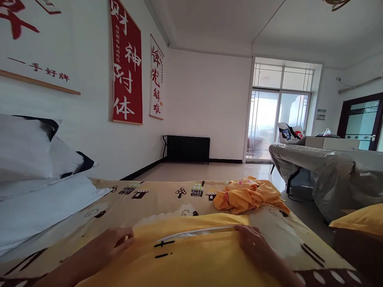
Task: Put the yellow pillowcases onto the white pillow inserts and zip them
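Observation:
A yellow pillow in its case (191, 255) lies before me on the patterned bed sheet (161, 199). A white inner edge shows at the case's open far side. My left hand (112, 241) rests at the pillow's left far corner, fingers curled on the fabric edge. My right hand (254, 243) lies on the right far corner, fingers bent over the edge of the opening. A crumpled yellow-orange cloth (248, 195) sits on the sheet beyond my right hand.
White pillows (36, 175) are stacked at the left by the wall. A table under grey plastic wrap (329, 171) stands to the right, with a cardboard box (329, 142) on it. Another yellow pillow (362, 219) shows at the right edge. Tiled floor and a black radiator (187, 148) lie beyond.

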Tool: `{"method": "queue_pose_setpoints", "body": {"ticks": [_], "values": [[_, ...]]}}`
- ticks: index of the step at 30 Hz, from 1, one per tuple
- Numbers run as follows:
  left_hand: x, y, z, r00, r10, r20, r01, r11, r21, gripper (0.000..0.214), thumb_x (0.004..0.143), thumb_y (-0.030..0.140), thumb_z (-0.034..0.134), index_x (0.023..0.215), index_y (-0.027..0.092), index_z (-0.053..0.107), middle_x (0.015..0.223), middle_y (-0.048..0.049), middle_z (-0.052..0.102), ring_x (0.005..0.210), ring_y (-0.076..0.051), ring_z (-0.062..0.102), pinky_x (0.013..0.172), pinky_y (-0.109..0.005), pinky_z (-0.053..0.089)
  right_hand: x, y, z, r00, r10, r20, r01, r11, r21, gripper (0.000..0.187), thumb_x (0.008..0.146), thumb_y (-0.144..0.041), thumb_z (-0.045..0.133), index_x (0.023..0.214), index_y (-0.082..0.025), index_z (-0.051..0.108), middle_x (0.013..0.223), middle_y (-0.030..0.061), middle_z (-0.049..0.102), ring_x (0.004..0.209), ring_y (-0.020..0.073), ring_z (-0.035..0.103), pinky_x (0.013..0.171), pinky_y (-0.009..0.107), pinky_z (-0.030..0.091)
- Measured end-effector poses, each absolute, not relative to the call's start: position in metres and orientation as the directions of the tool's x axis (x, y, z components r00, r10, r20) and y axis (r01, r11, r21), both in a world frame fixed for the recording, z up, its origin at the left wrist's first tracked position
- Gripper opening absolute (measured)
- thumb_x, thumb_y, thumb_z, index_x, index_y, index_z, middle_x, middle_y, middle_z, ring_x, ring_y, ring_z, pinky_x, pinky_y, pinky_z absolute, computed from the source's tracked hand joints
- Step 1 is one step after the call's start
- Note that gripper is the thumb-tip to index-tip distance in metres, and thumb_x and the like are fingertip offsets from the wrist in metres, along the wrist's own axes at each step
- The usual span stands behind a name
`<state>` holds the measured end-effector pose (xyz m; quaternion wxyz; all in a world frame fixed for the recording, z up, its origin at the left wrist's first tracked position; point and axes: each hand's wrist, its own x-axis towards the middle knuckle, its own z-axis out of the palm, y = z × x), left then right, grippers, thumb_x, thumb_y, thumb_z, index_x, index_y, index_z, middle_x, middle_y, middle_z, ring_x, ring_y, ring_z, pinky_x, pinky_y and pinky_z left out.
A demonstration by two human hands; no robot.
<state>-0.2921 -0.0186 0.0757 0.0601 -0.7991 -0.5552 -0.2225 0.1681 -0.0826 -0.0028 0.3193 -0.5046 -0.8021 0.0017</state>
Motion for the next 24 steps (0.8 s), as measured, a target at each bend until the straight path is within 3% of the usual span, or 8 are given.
{"method": "queue_pose_setpoints", "body": {"ticks": [2,4,6,11,14,17,20,24], "values": [[-0.284,-0.023,0.075,0.328,0.898,0.293,0.881,-0.403,0.249,0.049,0.085,0.058,0.034,0.091,0.025,0.069,0.089,-0.0022,0.071,0.079,-0.021,0.065,0.067,-0.027,0.048,0.172,-0.093,-0.019,-0.296,0.847,0.443,0.811,0.467,-0.352,0.047,0.09,-0.03,0.04,0.137,-0.027,0.044,0.139,0.0091,0.048,0.128,0.0235,0.044,0.103,0.042,0.037],[-0.263,-0.028,0.085,0.386,0.89,0.245,0.838,-0.449,0.311,0.048,0.085,0.059,0.037,0.115,0.03,0.062,0.121,0.0,0.063,0.109,-0.022,0.059,0.089,-0.029,0.047,0.175,-0.103,-0.031,-0.345,0.858,0.379,0.799,0.481,-0.361,0.049,0.093,-0.032,0.037,0.142,-0.03,0.035,0.145,0.0061,0.039,0.133,0.0221,0.037,0.107,0.042,0.033],[-0.232,-0.033,0.097,0.489,0.842,0.23,0.788,-0.539,0.297,0.051,0.086,0.057,0.039,0.129,0.033,0.051,0.136,0.0012,0.051,0.124,-0.023,0.049,0.102,-0.033,0.04,0.18,-0.113,-0.039,-0.355,0.862,0.362,0.798,0.481,-0.363,0.05,0.094,-0.034,0.035,0.143,-0.031,0.032,0.147,0.0046,0.034,0.136,0.0209,0.032,0.109,0.043,0.029],[-0.148,-0.037,0.093,0.771,0.611,0.18,0.588,-0.791,0.168,0.057,0.089,0.054,0.036,0.14,0.028,0.037,0.145,-0.0045,0.04,0.132,-0.024,0.038,0.109,-0.042,0.031,0.209,-0.138,-0.077,-0.013,0.938,0.347,0.887,0.171,-0.428,0.054,0.09,-0.043,0.039,0.142,-0.026,0.037,0.148,0.0053,0.031,0.137,0.0259,0.029,0.108,0.048,0.03],[-0.119,-0.028,0.063,0.821,0.553,0.141,0.536,-0.833,0.139,0.058,0.091,0.054,0.03,0.143,0.027,0.031,0.148,-0.0069,0.032,0.136,-0.025,0.031,0.111,-0.048,0.025,0.231,-0.166,-0.107,0.225,0.957,0.182,0.788,-0.069,-0.611,0.06,0.086,-0.054,0.04,0.136,-0.022,0.047,0.142,0.0059,0.042,0.131,0.027,0.039,0.105,0.042,0.038],[-0.109,-0.016,0.03,0.808,0.584,0.076,0.574,-0.81,0.123,0.059,0.091,0.055,0.025,0.141,0.026,0.035,0.147,-0.0083,0.036,0.135,-0.027,0.033,0.109,-0.05,0.026,0.244,-0.195,-0.121,0.396,0.918,0.004,0.615,-0.261,-0.744,0.064,0.078,-0.063,0.043,0.126,-0.024,0.058,0.133,0.0058,0.053,0.126,0.0293,0.046,0.104,0.039,0.04],[-0.11,-0.011,0.017,0.796,0.597,0.104,0.586,-0.802,0.117,0.056,0.092,0.054,0.024,0.137,0.025,0.042,0.141,-0.008,0.045,0.13,-0.026,0.04,0.106,-0.047,0.03,0.239,-0.208,-0.115,0.439,0.891,-0.118,0.41,-0.315,-0.856,0.06,0.075,-0.068,0.042,0.109,-0.026,0.068,0.122,0.0054,0.063,0.118,0.0307,0.053,0.098,0.038,0.045],[-0.122,-0.016,0.034,0.739,0.65,0.178,0.636,-0.76,0.136,0.051,0.093,0.045,0.027,0.131,0.018,0.047,0.133,-0.01,0.053,0.121,-0.024,0.049,0.103,-0.042,0.034,0.212,-0.198,-0.1,0.33,0.925,-0.187,0.183,-0.257,-0.949,0.056,0.076,-0.069,0.042,0.095,-0.025,0.072,0.105,0.0048,0.07,0.108,0.0293,0.06,0.093,0.038,0.048]]}}
